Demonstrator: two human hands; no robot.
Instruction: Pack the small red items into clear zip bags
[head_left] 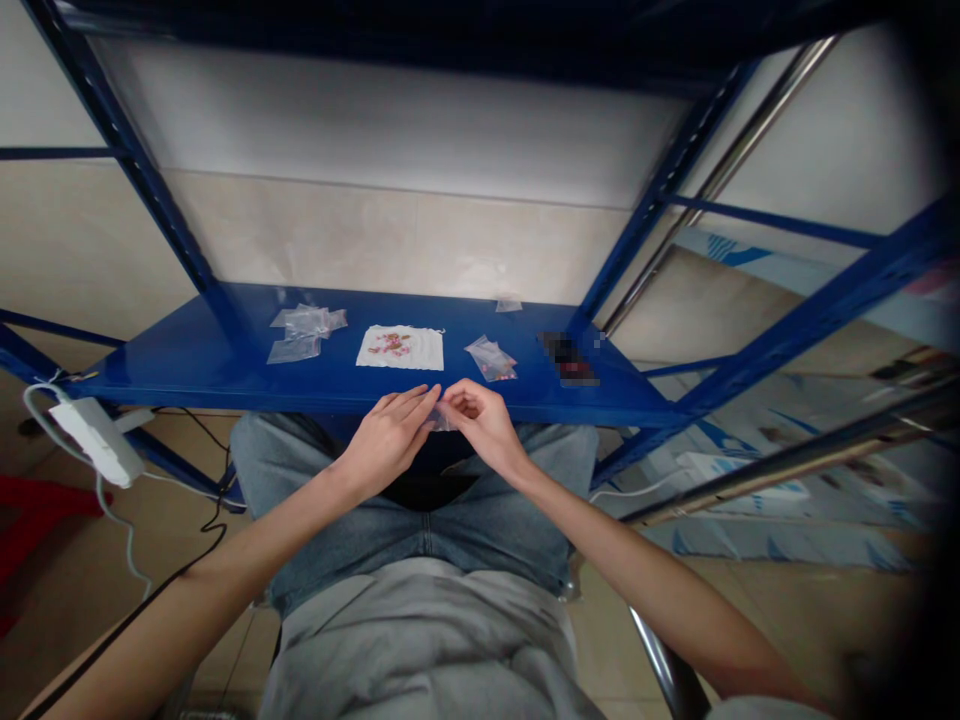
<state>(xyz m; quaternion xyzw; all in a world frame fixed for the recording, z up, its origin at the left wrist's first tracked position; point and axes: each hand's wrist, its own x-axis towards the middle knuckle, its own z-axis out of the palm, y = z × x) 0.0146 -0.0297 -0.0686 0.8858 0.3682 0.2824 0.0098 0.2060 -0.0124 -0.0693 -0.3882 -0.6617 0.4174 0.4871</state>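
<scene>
Just in front of the blue shelf's near edge, my left hand and my right hand meet over a small clear plastic bag. Both hands have their fingers closed on it, at its upper part; what the bag holds cannot be made out. Beyond them lies a white cloth with a little heap of pink and brown pieces on it. To its right are a few clear bags with small coloured bits inside. A pile of clear bags rests to the left.
The blue shelf has metal posts at both sides. A blurred-out dark object lies at its right, and another clear bag by the back edge. A white power strip with cables hangs at the left.
</scene>
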